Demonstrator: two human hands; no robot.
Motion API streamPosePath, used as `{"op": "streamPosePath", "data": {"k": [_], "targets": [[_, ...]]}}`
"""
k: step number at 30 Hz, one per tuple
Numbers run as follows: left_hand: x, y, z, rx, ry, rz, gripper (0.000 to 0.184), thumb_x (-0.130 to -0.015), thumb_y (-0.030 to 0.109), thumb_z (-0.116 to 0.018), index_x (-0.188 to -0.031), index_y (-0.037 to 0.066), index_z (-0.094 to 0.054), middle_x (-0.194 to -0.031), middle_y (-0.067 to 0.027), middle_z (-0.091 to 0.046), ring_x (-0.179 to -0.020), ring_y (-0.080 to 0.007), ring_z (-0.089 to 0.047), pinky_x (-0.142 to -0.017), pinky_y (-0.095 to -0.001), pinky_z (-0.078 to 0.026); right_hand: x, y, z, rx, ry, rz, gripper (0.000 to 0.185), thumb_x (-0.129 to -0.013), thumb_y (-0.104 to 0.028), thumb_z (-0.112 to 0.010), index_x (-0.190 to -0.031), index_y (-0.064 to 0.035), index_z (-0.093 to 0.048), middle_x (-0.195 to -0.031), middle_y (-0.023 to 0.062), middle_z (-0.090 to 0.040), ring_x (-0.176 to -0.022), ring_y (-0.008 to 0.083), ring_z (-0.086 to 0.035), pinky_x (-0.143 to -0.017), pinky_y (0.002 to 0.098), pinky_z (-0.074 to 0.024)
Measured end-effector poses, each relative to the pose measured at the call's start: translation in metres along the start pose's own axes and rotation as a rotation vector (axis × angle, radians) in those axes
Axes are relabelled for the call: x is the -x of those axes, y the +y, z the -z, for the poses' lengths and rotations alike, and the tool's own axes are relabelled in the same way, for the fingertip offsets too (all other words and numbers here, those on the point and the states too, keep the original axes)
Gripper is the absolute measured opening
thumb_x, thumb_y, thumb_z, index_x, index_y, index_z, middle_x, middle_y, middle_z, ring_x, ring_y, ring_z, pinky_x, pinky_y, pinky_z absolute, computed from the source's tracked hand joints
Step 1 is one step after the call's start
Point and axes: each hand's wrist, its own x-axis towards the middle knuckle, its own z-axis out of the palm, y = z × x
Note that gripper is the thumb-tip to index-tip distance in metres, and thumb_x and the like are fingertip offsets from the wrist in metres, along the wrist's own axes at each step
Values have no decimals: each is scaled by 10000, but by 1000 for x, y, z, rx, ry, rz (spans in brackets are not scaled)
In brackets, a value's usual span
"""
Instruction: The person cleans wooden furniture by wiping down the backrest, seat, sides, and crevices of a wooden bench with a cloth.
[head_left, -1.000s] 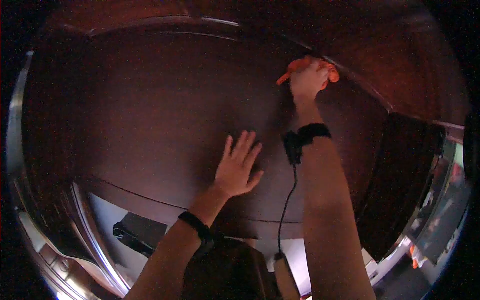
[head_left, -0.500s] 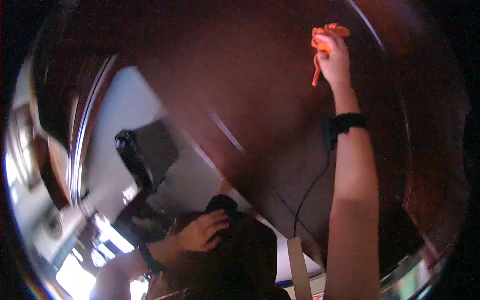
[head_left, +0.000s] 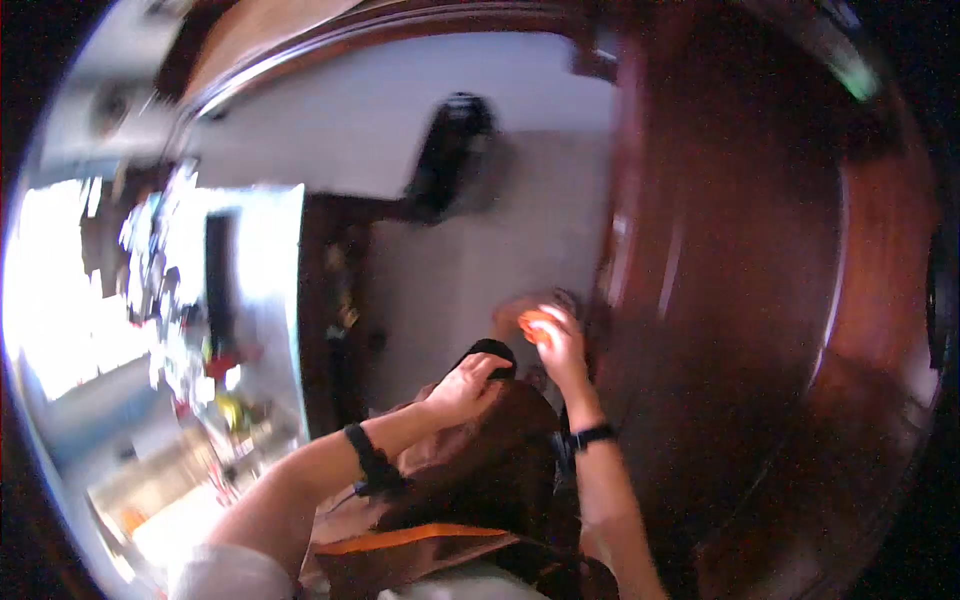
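My right hand [head_left: 562,345] is closed around a bright orange, soft-looking bundle [head_left: 535,325], largely covered by the fingers and blurred. It is held in front of my knees, over the pale floor. My left hand [head_left: 468,388] lies on my leg [head_left: 500,440] with its fingers stretched out, beside a black band or pad [head_left: 490,352] at the knee. Nothing shows in the left hand. Each wrist wears a black band, and an orange strip [head_left: 410,538] crosses my lap.
A dark reddish wooden surface [head_left: 720,300] fills the right side. On the pale floor [head_left: 540,190] stands a black object [head_left: 455,150], blurred. A bright window [head_left: 70,290] and a cluttered shelf or table [head_left: 170,480] are at the left.
My right hand has come back from far over the wooden surface to near my knees, still holding the orange bundle. The view has swung left. My left hand stays on the leg.
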Motion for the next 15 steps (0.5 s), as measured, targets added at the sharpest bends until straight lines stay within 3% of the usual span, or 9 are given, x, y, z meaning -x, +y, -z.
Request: {"op": "streamPosePath", "data": {"k": [3, 5, 6, 8, 10, 11, 12, 14, 15], "targets": [[72, -8, 22, 78, 182, 88, 331, -834, 137, -576, -1150, 50, -523, -1120, -197, -547, -1083, -379, -510, -934, -431, -426, 35, -92, 20, -116, -17, -211, 356, -678, 63, -510, -995, -41, -632, -1162, 170, -548, -1113, 314, -518, -983, 394, -400], [115, -5, 44, 242, 71, 211, 404, -855, 201, -598, -1218, 49, -502, -1180, -186, -550, -1121, -319, -521, -947, -392, -432, 44, -153, 32, -127, -33, -291, 328, -762, 55, -494, -1073, 19, -589, -1163, 135, -567, -1114, 245, -527, -983, 359, -389], [135, -22, 36, 272, 146, 234, 404, -855, 201, -598, -1218, 49, -502, -1180, -186, -550, -1121, -319, -521, -947, -392, -432, 51, -173, 24, -223, -59, -356, 336, -806, 29, -520, -1141, 20, -546, -1169, 112, -556, -1117, 215, -512, -981, 357, -385], [155, -17, 34, 681, 158, 198, 555, -859, 368, -599, -1326, 117, -435, -1311, -172, -483, -1174, -287, -493, -933, -417, -445, 52, -233, 36, -361, -118, -400, 365, -807, -13, -587, -1166, 5, -525, -1193, 123, -542, -1134, 236, -499, -995, 361, -371], [180, 16, 67, 1209, 53, 370, 695, -862, 552, -524, -1413, 182, -321, -1420, -151, -365, -1243, -305, -426, -971, -454, -412, 51, -279, 28, -342, -291, -361, 351, -804, -9, -586, -1150, 4, -525, -1210, 122, -535, -1143, 232, -493, -995, 359, -369], [191, 17, 69, 1441, 8, 315, 747, -849, 622, -482, -1441, 227, -255, -1444, -144, -315, -1266, -335, -389, -969, -516, -395, 53, -303, 22, -327, -413, -363, 338, -800, -5, -584, -1133, 3, -525, -1227, 122, -527, -1152, 228, -487, -996, 357, -366], [206, 18, 76, 1666, -37, 312, 723, -851, 603, -498, -1414, 189, -312, -1415, -150, -352, -1244, -313, -413, -965, -525, -395, 56, -326, 12, -214, -513, -273, 284, -786, 3, -581, -1066, 5, -537, -1255, 131, -514, -1168, 229, -476, -995, 353, -363], [221, 28, 89, 1852, -217, 40, 674, -864, 573, -501, -1376, 155, -367, -1396, -149, -372, -1239, -301, -417, -959, -535, -396, 52, -378, -3, -191, -722, -118, 274, -768, 13, -576, -1040, -12, -549, -1273, 135, -507, -1190, 242, -466, -1012, 369, -348], [244, 26, 99, 1828, -129, -27, 648, -862, 562, -510, -1334, 130, -412, -1391, -143, -382, -1254, -300, -402, -976, -542, -376, 61, -396, -22, -83, -799, -16, 272, -754, 19, -572, -1020, -38, -560, -1284, 133, -501, -1214, 265, -457, -1033, 393, -330]]}}
